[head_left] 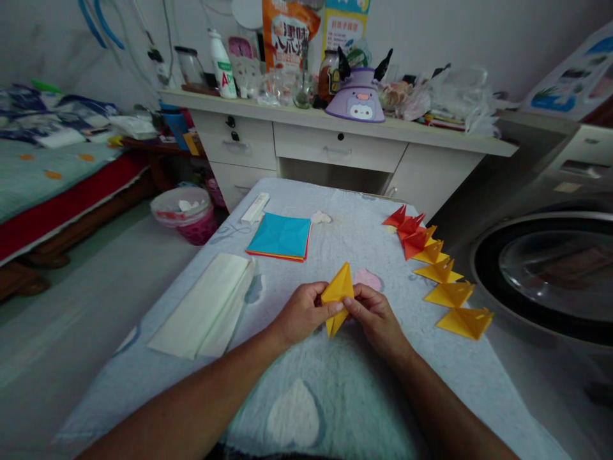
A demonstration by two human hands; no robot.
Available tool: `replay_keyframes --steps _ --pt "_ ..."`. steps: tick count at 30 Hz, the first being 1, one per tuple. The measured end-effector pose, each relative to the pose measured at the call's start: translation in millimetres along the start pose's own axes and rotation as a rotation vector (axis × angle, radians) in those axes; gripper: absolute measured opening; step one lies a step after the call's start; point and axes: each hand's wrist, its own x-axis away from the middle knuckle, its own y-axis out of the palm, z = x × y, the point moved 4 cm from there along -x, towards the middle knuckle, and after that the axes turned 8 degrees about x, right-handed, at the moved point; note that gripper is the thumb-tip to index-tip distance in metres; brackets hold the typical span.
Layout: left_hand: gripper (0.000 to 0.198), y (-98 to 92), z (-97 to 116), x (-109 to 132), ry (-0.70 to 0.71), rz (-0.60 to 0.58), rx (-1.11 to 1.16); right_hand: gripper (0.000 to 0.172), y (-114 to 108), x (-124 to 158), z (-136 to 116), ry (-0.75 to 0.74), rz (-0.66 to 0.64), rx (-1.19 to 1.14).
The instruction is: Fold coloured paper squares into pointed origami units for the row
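A half-folded yellow origami paper (341, 282) is held upright above the cloth-covered table, its pointed tip up and two narrow points below. My left hand (306, 312) pinches its left edge, with the thumb across the front. From the other side, my right hand (376, 314) grips the right edge between thumb and fingers. Some fingertips are hidden behind the paper. To the right stands a row of folded paper cranes, red ones (416, 239) farther off and yellow ones (463, 321) nearer. Beyond my left hand lies a stack of square paper (280, 235), blue on top.
A folded pale paper bag (205, 306) lies on the table's left side, and a small white box (255, 208) sits behind it. A white cabinet (239, 142) stands beyond the table. At right is a washing machine (555, 275); at left, a pink bin (194, 223) on the floor.
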Motion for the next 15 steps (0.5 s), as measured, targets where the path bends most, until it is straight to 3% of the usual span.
replay_keyframes --steps 10,15 --pt "0.028 7.5 0.0 5.0 -0.039 -0.093 -0.197 0.024 3.4 -2.0 0.0 0.024 -0.031 -0.046" --pt "0.029 6.7 1.0 4.2 -0.033 -0.051 -0.186 0.026 1.4 -1.0 0.0 0.062 0.01 -0.066"
